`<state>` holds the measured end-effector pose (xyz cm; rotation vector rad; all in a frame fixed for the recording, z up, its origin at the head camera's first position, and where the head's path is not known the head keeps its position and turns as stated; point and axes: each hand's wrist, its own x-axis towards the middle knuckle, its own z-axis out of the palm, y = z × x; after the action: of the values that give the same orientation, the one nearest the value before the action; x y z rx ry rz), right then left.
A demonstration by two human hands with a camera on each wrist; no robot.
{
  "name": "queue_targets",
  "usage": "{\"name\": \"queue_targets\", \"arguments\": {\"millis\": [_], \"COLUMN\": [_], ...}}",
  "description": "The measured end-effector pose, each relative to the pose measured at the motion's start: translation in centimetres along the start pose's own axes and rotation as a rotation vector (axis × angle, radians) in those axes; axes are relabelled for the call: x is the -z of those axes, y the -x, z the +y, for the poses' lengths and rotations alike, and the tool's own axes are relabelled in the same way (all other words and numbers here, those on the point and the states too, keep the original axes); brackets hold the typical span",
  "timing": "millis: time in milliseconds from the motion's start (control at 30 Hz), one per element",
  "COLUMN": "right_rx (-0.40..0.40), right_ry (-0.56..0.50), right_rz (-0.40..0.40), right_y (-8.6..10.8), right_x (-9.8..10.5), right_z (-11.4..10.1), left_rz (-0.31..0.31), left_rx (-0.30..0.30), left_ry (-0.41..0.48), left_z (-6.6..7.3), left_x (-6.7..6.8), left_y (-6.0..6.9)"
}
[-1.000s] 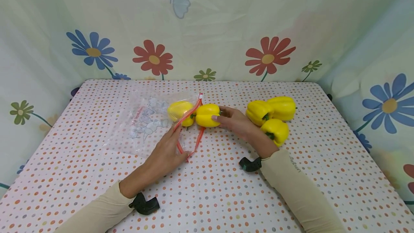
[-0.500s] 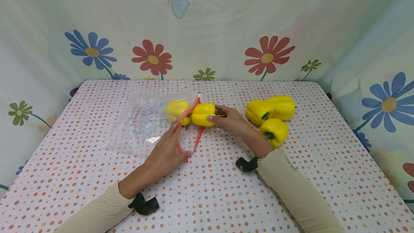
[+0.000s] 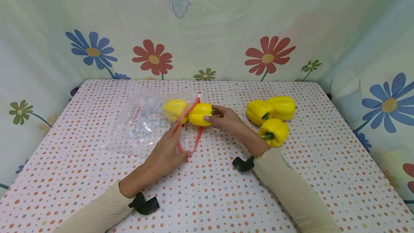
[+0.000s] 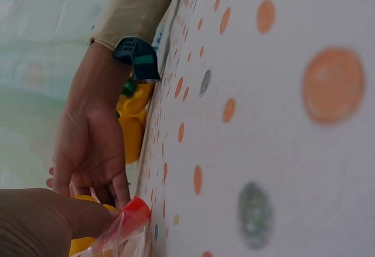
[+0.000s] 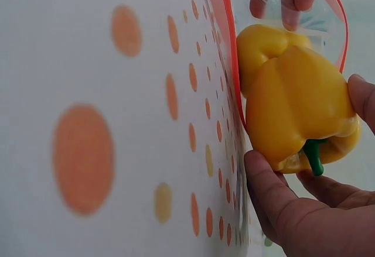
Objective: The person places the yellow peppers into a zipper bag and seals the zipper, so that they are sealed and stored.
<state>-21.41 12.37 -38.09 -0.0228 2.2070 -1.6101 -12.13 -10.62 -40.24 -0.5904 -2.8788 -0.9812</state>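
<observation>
In the head view a clear zip bag [image 3: 142,127] with a red zip edge and printed figures lies flat, its mouth facing right. My left hand [image 3: 166,152] holds that mouth apart, thumb at the near red edge. One yellow bell pepper [image 3: 174,108] is inside the bag, seen through the plastic. My right hand [image 3: 228,118] grips a second yellow bell pepper [image 3: 199,115] at its stem end, partly within the red opening. The right wrist view shows this pepper's green stem [image 5: 313,156] between thumb and fingers, its far end touching the bagged pepper.
Several yellow things are in view: three more bell peppers, one at the left [image 3: 258,111], one behind [image 3: 281,107] and one nearer [image 3: 274,132], sit together right of my right hand. A dotted cloth [image 3: 207,197] covers the table. A flowered curtain [image 3: 220,21] hangs behind.
My right hand has moved left, pushing its pepper into the bag's mouth. The bagged pepper has shifted slightly left too. My left hand has stayed in place.
</observation>
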Motion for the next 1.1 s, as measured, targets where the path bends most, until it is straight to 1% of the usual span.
{"name": "queue_targets", "arguments": {"millis": [133,367,633,800,900,1100], "right_rx": [-0.004,0.043,0.046,0.053,0.051,0.033], "right_ry": [0.005,0.0,0.011,0.049,0.049,-0.109], "right_rz": [-0.002,-0.017,-0.021,-0.029,-0.041,-0.1], "right_y": [-0.2,-0.7,-0.9,-0.9,-0.8,-0.6], "right_x": [-0.3,-0.8,-1.4,-1.3,-1.2,-0.6], "right_z": [-0.1,0.1,-0.2,-0.1,-0.1,-0.2], "left_rz": [0.004,0.013,0.015,0.003,-0.001,-0.001], "left_rx": [-0.006,-0.016,-0.024,-0.002,0.013,0.027], "left_ry": [0.01,0.018,0.029,0.048,0.066,0.088], "left_z": [-0.1,-0.1,-0.1,-0.2,-0.2,-0.3], "left_x": [0.0,-0.1,0.0,0.0,-0.1,-0.1], "left_y": [0.0,-0.1,-0.1,-0.2,-0.4,-0.4]}}
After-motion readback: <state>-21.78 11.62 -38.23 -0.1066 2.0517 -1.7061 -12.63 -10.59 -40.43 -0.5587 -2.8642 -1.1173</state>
